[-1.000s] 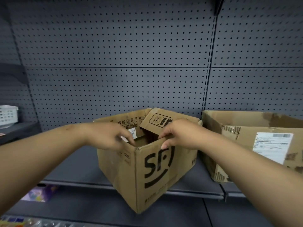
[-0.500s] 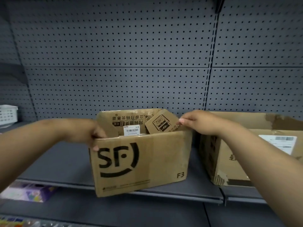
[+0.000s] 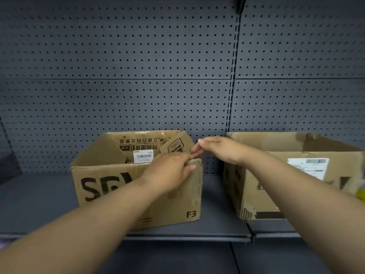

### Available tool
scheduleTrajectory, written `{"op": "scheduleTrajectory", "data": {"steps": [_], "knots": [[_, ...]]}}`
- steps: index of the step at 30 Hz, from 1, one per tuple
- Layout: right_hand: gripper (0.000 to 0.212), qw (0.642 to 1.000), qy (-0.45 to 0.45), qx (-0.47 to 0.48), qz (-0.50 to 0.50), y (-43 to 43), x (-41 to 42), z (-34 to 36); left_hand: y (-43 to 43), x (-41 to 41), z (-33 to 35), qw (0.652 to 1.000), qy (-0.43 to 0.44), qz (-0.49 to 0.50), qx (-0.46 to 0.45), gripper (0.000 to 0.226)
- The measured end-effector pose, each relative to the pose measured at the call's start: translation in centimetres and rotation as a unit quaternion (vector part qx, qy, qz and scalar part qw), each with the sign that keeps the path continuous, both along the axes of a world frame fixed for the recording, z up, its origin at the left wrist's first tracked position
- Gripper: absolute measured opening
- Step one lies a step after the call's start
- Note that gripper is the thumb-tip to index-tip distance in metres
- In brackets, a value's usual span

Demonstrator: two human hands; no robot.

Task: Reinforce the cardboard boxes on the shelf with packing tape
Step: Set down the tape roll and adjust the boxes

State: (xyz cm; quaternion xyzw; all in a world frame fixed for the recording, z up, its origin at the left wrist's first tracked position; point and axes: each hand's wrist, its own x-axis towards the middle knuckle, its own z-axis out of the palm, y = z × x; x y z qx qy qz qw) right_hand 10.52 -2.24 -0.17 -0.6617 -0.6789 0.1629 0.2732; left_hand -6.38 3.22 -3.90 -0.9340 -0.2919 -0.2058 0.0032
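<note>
Your left hand (image 3: 169, 172) gripped the front rim of the open box (image 3: 110, 186) on the shelf (image 3: 35, 194), fingers curled over near its right corner. Your right hand (image 3: 217, 149) reached in with nearly straight fingers, tips at the creased right flap.

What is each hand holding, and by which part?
The left hand grips the SF cardboard box by its front top edge, near the right corner. The right hand is at that corner; a hold cannot be told.

Second box (image 3: 260, 200) partly off-frame rightward.
</note>
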Motion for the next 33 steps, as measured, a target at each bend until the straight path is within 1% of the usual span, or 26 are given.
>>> {"op": "scheduleTrajectory", "data": {"steps": [3,5,8,12,14,15,17,19,20,22,24,26,28,30,33], "knots": [[0.038,0.999,-0.048,0.015,-0.002,-0.3,0.1,0.1,0.5,0.7,-0.4,0.998,-0.059,0.000,-0.007,0.017],[0.036,0.998,-0.053,0.031,-0.003,-0.4,0.7,-0.2,0.8,0.5,-0.6,0.997,-0.078,0.001,-0.014,0.007],[0.032,0.998,-0.046,0.052,0.001,-0.6,1.6,-0.8,1.1,-0.1,-0.4,0.997,-0.077,0.000,-0.024,0.005],[0.029,0.998,-0.030,0.057,0.008,-0.7,1.5,-1.2,1.6,-0.2,-0.2,0.998,-0.059,-0.007,-0.033,0.006],[0.028,0.998,-0.005,0.063,0.006,-0.8,1.2,-1.9,1.8,0.0,-0.1,0.999,-0.043,-0.003,-0.025,0.010],[0.034,0.997,-0.003,0.074,-0.008,-0.8,1.1,-2.5,2.0,0.1,0.0,0.999,-0.034,-0.003,-0.021,0.018],[0.054,0.995,-0.022,0.081,-0.054,-0.9,0.9,-3.9,2.3,0.5,0.4,1.000,-0.008,-0.006,-0.017,0.037],[0.069,0.995,-0.058,0.027,-0.073,-0.8,0.6,-5.3,2.6,1.0,0.8,0.999,0.032,-0.014,-0.011,0.048],[0.071,0.994,-0.078,-0.008,-0.070,-0.7,0.4,-5.9,2.8,1.2,1.0,0.998,0.056,-0.021,-0.010,0.049],[0.063,0.991,-0.108,-0.038,-0.075,-0.2,0.0,-6.7,3.2,1.7,1.5,0.993,0.109,-0.045,-0.011,0.046],[0.051,0.986,-0.134,-0.024,-0.093,0.2,-0.2,-6.7,3.5,2.1,1.9,0.986,0.154,-0.067,-0.020,0.044],[0.044,0.983,-0.154,-0.015,-0.097,0.3,-0.4,-6.4,3.9,2.3,2.2,0.981,0.175,-0.081,-0.034,0.043],[0.036,0.984,-0.158,-0.009,-0.083,0.2,-0.4,-6.3,4.1,2.4,2.3,0.980,0.171,-0.094,-0.034,0.040],[0.040,0.985,-0.158,-0.001,-0.068,0.1,-0.4,-6.6,4.2,2.5,2.2,0.982,0.155,-0.110,-0.021,0.034],[0.043,0.981,-0.183,0.015,-0.060,0.0,-0.6,-7.6,4.4,2.6,1.7,0.984,0.136,-0.117,-0.001,0.030]]}}
